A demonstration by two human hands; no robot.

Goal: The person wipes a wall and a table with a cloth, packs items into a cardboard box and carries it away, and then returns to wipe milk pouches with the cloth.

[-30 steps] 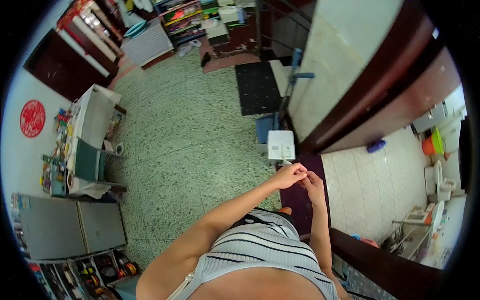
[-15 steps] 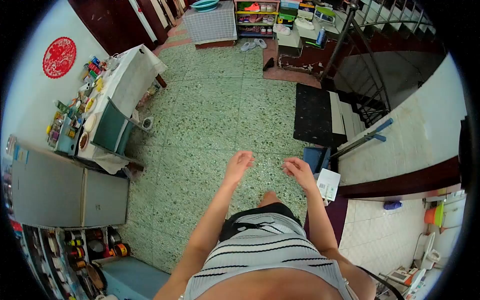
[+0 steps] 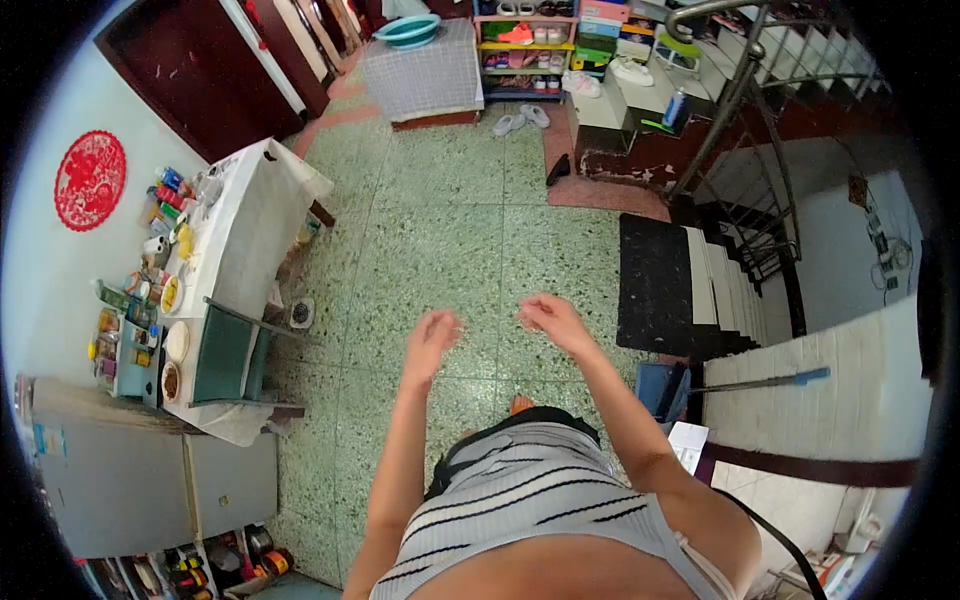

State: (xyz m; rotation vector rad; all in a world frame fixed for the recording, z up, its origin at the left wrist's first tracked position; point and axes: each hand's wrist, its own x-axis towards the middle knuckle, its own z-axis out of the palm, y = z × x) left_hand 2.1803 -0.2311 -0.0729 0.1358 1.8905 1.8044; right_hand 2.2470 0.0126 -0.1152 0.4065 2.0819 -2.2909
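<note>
My left hand (image 3: 432,342) is held out in front of my body over the speckled green floor (image 3: 420,260). Its fingers are loosely bent, slightly blurred by motion, and I see nothing in them. To its right, my right hand (image 3: 556,322) is raised at about the same height, with the fingers loosely curved and pointing inward. No object shows in it. A gap of bare floor lies between the two hands, and neither touches anything. One foot (image 3: 520,404) shows in front of the striped top.
At left are a cloth-covered table (image 3: 240,220) with food and bottles, a green chair (image 3: 228,350) and a fridge (image 3: 110,490). Ahead stand a shoe rack (image 3: 525,47) and a checkered-cloth table (image 3: 425,75). A black mat (image 3: 655,280) lies by the descending stairs at right; a blue dustpan (image 3: 660,388) is nearby.
The view has moved forward across the floor; table, mat and stairs appear closer. Both hands have shifted left in view and remain apart. The white box at right is now partly hidden by my arm.
</note>
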